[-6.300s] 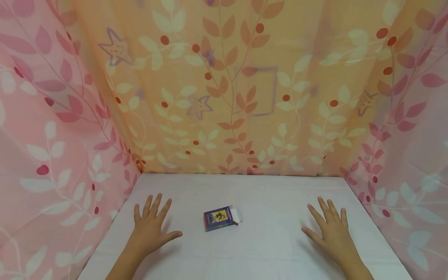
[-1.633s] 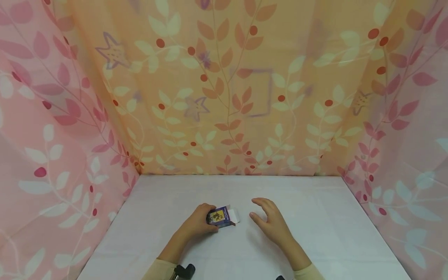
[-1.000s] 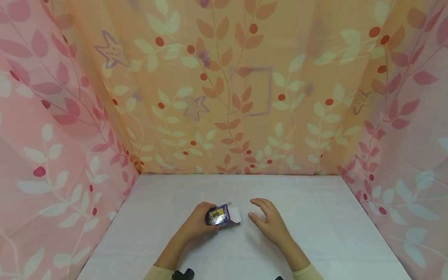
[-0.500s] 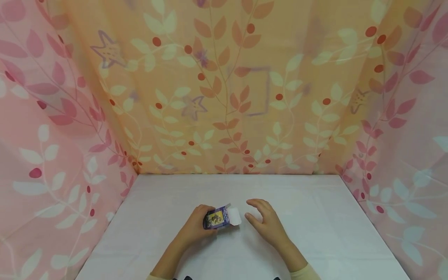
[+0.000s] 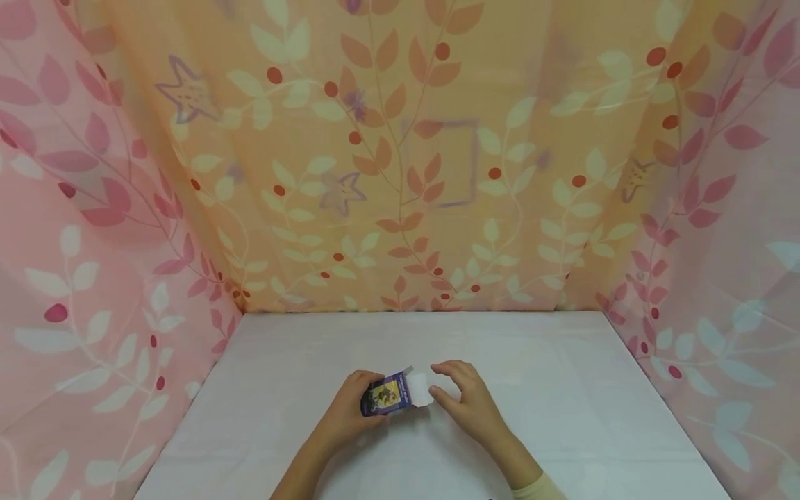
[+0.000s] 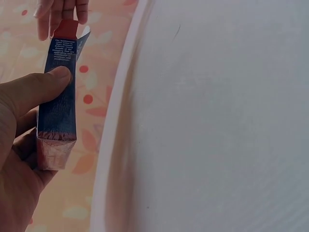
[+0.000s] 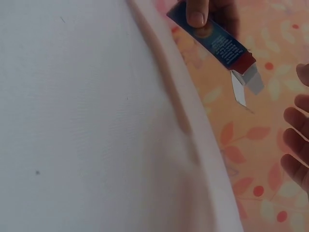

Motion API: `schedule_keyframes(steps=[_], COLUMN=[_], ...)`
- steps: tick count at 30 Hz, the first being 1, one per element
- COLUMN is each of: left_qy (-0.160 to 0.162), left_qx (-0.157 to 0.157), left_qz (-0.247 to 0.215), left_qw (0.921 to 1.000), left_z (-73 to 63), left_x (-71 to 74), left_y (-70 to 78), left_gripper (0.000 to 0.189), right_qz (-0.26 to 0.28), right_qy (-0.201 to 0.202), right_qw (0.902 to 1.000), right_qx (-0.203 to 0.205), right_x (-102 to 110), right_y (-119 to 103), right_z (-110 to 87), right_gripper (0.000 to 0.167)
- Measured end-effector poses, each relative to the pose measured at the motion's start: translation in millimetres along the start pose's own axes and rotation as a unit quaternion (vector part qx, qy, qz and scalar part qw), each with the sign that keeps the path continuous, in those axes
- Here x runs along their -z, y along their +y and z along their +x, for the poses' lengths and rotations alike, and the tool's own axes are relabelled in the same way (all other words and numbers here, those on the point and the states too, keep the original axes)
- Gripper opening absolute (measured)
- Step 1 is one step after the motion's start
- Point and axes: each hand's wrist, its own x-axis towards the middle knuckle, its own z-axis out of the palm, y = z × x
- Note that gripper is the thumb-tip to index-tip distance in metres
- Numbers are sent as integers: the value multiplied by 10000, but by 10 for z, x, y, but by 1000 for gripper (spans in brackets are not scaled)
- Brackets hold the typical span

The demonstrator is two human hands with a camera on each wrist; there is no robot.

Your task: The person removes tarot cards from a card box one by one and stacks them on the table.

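A small blue cardboard card box (image 5: pixel 386 396) with a yellow picture on its front is held in my left hand (image 5: pixel 351 410). In the left wrist view the thumb presses one narrow side of the card box (image 6: pixel 62 101), and fingers curl behind it. Its end flap (image 5: pixel 420 390) stands open toward the right, white inside. What the box contains is hidden. My right hand (image 5: pixel 471 403) is just right of the flap, its fingers loosely bent and nothing between them. In the right wrist view the right hand's fingertips (image 7: pixel 294 140) appear apart from the card box (image 7: pixel 212 41).
Beneath both hands lies a white-covered table (image 5: pixel 300 347). Behind it hangs an orange leaf-patterned curtain (image 5: pixel 387 173). Pink patterned curtains close in the left side (image 5: pixel 75 278) and the right side (image 5: pixel 719 278).
Earlier the box lay on the table between two spread hands. My left hand has since gripped it and tilted it up slightly. The right hand has come in close to the flap.
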Motion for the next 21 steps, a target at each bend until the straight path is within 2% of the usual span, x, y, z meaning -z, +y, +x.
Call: schedule_keyframes(steps=[5, 11, 16, 21], left_qy=[116, 277, 254, 257], left_qx=[-127, -95, -29, -95], left_qz=[36, 50, 9, -65], left_qw=[9998, 9996, 9997, 9996], left_z=[-36, -50, -63, -70], left_x=[-32, -68, -80, -95], left_y=[15, 19, 36, 52], left_gripper=[76, 76, 76, 76], right_qz=[140, 241, 342, 426], right_qy=[-18, -121, -184, -236], right_qw=[9999, 9996, 9992, 9988], right_qx=[-72, -51, 21, 20], right_x=[-22, -77, -105, -129], right_y=[-31, -26, -22, -22], right_z=[4, -4, -19, -27], right_gripper=[39, 35, 30, 25])
